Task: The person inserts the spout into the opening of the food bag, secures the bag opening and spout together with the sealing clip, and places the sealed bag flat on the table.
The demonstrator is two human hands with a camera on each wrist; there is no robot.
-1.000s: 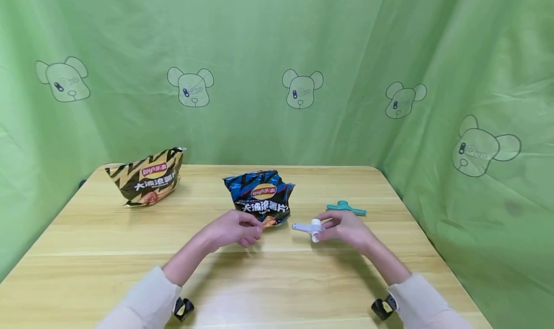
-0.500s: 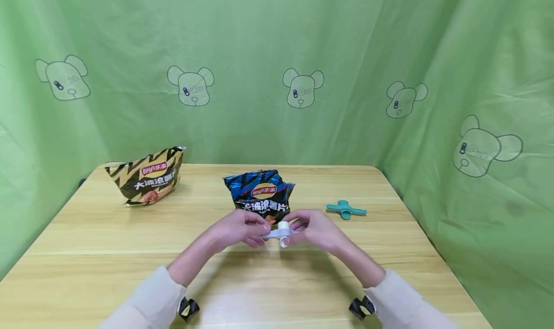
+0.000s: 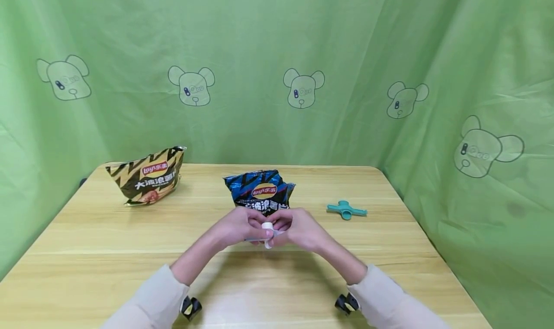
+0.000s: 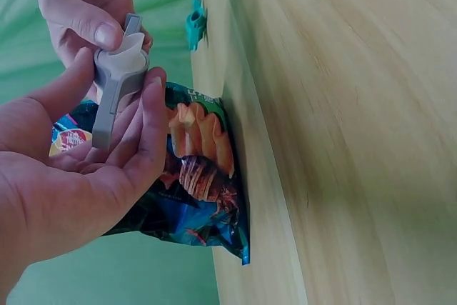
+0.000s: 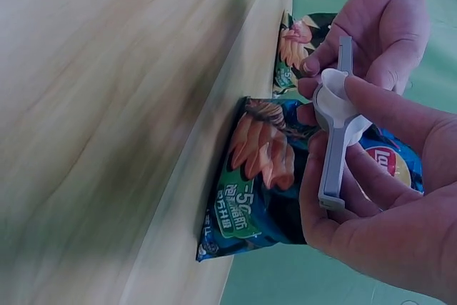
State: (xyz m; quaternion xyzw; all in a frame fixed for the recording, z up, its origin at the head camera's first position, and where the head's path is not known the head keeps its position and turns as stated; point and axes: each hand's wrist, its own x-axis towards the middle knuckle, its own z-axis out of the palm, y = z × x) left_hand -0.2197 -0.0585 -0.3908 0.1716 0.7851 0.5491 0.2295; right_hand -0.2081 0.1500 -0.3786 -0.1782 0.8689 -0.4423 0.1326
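Note:
A pale grey bag clip with a white round spout is held between the two hands, in front of the blue chip bag. My left hand grips it from the left, thumb and fingertips about the spout in the left wrist view. My right hand grips it from the right; the right wrist view has its thumb by the spout's mouth and its fingers along the grey bar. Fingers hide part of the clip. The blue bag stands upright just behind the hands, its lower front partly hidden.
A teal bag clip with a similar round middle lies on the wooden table to the right. At the back left stands a brown and gold chip bag. Green curtains enclose the table's back and sides.
My right hand has brought the grey clip leftward to my left hand, which now grips it too. The left hand has barely shifted. Both bags and the teal clip stay put.

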